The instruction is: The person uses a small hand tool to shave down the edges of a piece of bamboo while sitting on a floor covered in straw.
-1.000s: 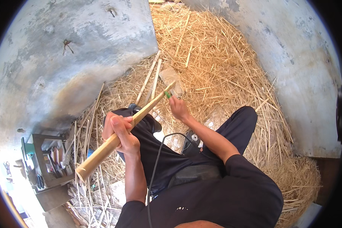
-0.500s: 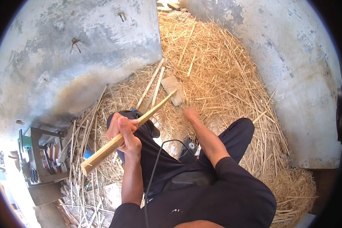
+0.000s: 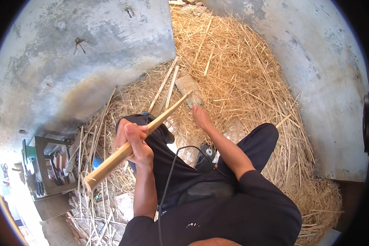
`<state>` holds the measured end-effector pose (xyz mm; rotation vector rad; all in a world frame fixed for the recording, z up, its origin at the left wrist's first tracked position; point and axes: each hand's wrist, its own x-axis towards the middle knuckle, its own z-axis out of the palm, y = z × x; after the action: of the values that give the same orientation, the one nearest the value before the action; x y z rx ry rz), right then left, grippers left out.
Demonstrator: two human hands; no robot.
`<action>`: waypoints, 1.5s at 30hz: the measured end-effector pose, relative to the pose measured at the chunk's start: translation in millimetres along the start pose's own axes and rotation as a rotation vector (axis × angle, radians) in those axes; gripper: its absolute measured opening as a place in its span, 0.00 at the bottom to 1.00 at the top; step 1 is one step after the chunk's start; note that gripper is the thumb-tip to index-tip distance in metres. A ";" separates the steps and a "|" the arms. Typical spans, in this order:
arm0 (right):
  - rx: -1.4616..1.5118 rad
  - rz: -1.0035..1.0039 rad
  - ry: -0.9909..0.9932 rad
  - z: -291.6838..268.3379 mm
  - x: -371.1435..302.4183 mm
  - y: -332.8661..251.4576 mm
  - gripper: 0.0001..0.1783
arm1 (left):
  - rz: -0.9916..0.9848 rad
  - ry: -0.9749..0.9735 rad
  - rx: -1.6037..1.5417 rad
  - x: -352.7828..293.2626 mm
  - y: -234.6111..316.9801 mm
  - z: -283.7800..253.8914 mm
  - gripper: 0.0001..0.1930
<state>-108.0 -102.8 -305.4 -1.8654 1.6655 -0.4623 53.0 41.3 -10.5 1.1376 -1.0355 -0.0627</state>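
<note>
My left hand (image 3: 132, 141) is closed round a long, pale bamboo stick (image 3: 115, 160), held slanting over my left thigh. Its thick end points to the lower left, and its far end narrows to a tip. That tip is over a flat wooden block (image 3: 185, 83) lying in the straw-like shavings. My right hand (image 3: 201, 117) is closed just below the tip. A blurred, greyish shape shows between this hand and the block; I cannot make out what it is.
Fine shavings (image 3: 242, 61) are heaped ahead and to the right. Long thin strips (image 3: 163, 89) lie beyond my left knee. Grey walls (image 3: 110, 33) stand on both sides. At the left is a wooden rack (image 3: 55, 188) with tools in it. A black cable (image 3: 170, 174) crosses my lap.
My right hand has moved away from me and slightly left, closer to the stick's tip. The left hand and the stick have hardly shifted.
</note>
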 end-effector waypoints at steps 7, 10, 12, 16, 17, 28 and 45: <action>0.142 -0.130 -0.093 -43.0 -5.6 -54.2 0.27 | 0.015 0.018 0.041 1.3 -6.7 -9.5 0.25; 0.388 -0.341 -0.055 -87.8 -64.6 -111.1 0.23 | 0.017 0.038 0.075 2.0 -2.6 -11.0 0.24; 0.509 -0.485 -0.106 -106.3 -97.3 -128.7 0.20 | 0.036 0.039 0.084 1.1 -0.6 -9.1 0.24; 0.241 -0.353 -0.029 -101.7 -96.3 -132.5 0.17 | 0.040 0.133 0.099 -1.9 -3.6 1.8 0.25; 0.296 -0.362 -0.086 -106.7 -101.2 -134.1 0.17 | 0.034 0.115 0.126 -2.9 -1.0 2.4 0.25; 0.314 -0.526 -0.145 -134.6 -136.2 -150.4 0.17 | 0.140 0.037 0.150 -3.3 -0.2 2.3 0.26; 0.173 -0.381 -0.095 -129.5 -111.6 -119.9 0.19 | 0.239 -0.084 0.031 -9.3 -1.9 5.4 0.23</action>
<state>-111.9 -13.6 -116.5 -2.0405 1.1694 -0.6398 44.8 41.4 -17.7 1.0389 -1.2444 0.0965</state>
